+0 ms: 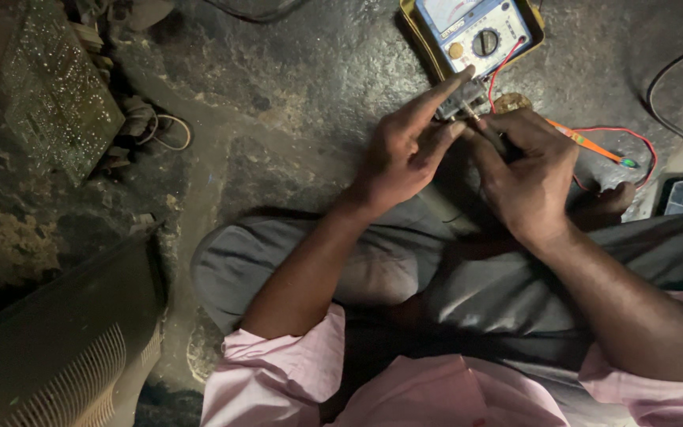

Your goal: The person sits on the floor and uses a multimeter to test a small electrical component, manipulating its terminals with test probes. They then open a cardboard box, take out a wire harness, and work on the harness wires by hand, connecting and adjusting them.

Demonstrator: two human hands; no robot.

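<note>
- Sitting cross-legged on the dark floor (pixel 294 103), one person works over a single yellow-cased analog multimeter (pixel 472 32).
- One left hand (pixel 405 154) pinches a small metal component (pixel 462 99), forefinger stretched toward the meter.
- One right hand (pixel 527 178), just beside it and equally near, grips one black probe (pixel 490 134) angled up-left onto the component.

Two hands are seen: the left hand (pixel 405 154) and the right hand (pixel 527 178). One analogue multimeter (pixel 474 32) in a yellow case is counted, with one small component (pixel 460 99) held before it. One orange screwdriver (pixel 590 145) is seen on the floor (pixel 294 87). One green circuit board (pixel 57 91) is counted at the left, and one ribbed dark casing (pixel 57 348) at the lower left.
</note>
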